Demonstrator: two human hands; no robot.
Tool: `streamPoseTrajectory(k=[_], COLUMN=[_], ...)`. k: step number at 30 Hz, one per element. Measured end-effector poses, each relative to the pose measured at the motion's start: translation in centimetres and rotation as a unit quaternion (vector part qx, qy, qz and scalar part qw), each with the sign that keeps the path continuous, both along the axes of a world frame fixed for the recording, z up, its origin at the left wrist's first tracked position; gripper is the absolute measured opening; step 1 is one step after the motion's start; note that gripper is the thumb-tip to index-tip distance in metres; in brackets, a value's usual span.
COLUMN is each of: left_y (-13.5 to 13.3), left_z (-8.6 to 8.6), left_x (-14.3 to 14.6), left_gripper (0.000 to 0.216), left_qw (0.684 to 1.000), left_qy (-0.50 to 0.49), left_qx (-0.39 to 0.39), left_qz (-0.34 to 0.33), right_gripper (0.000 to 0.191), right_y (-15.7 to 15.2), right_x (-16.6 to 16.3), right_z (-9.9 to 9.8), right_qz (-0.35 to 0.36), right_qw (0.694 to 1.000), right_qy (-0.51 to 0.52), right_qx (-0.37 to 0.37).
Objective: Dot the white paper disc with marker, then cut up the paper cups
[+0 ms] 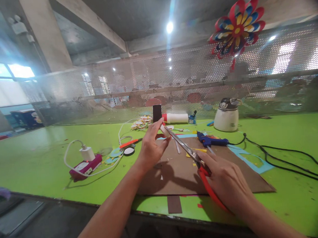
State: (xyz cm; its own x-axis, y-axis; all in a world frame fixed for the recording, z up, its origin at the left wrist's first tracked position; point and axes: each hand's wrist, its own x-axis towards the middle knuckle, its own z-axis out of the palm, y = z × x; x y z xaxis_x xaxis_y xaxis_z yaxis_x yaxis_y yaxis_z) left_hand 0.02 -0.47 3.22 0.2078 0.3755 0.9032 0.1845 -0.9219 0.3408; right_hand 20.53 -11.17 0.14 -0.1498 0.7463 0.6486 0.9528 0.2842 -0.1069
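Mixed Colours Recorded on Lime-Green Counter [41, 145]

Scissors [190, 151]: silver blades, red-orange handles. Small held piece [165, 131]: white, red at its upper end. Backing sheet [179, 175]: plain brown. Glue gun [215, 142]: dark blue throughout. Cut-out paper [264, 167]: pale blue. Power strip [82, 172]: magenta; plugged-in adapter [87, 153]: white. Utility knife [128, 143]: bright orange body. Round disc [129, 151]: white face, black rim. Insulated jug [226, 120]: off-white body, dark grey top. Flower pinwheel [237, 30]: red outer loops, blue loops within, yellow inner petals, red ring about a yellow centre. Screen [134, 77]: greyish, with a regular pattern of small perforations.
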Motion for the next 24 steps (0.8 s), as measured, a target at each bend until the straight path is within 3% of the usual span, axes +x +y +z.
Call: streamPoseTrajectory(k=[8, 15, 19, 24], left_y=[0.08, 0.37, -0.11, -0.02], left_z=[-0.08, -0.35, -0.09, 0.00], left_x=[0.01, 0.34, 0.60, 0.63], left_gripper=[0.055, 0.060, 0.051, 0.049], left_qw=[1.000, 0.991, 0.981, 0.976], left_qy=[-0.006, -0.058, -0.093, -0.104], left_qx=[-0.016, -0.094, -0.125, -0.127], left_qz=[-0.006, -0.073, -0.115, -0.143], right_gripper=[0.032, 0.025, 0.020, 0.028], right_y=[-0.08, 0.35, 0.52, 0.29], right_x=[0.05, 0.38, 0.46, 0.40], right_z=[0.04, 0.21, 0.47, 0.15], right_qz=[0.000, -0.008, -0.008, 0.039], right_qw=[1.000, 0.994, 0.989, 0.992], right_qy=[-0.003, 0.108, 0.137, 0.114], right_qx=[-0.011, -0.016, -0.049, 0.022])
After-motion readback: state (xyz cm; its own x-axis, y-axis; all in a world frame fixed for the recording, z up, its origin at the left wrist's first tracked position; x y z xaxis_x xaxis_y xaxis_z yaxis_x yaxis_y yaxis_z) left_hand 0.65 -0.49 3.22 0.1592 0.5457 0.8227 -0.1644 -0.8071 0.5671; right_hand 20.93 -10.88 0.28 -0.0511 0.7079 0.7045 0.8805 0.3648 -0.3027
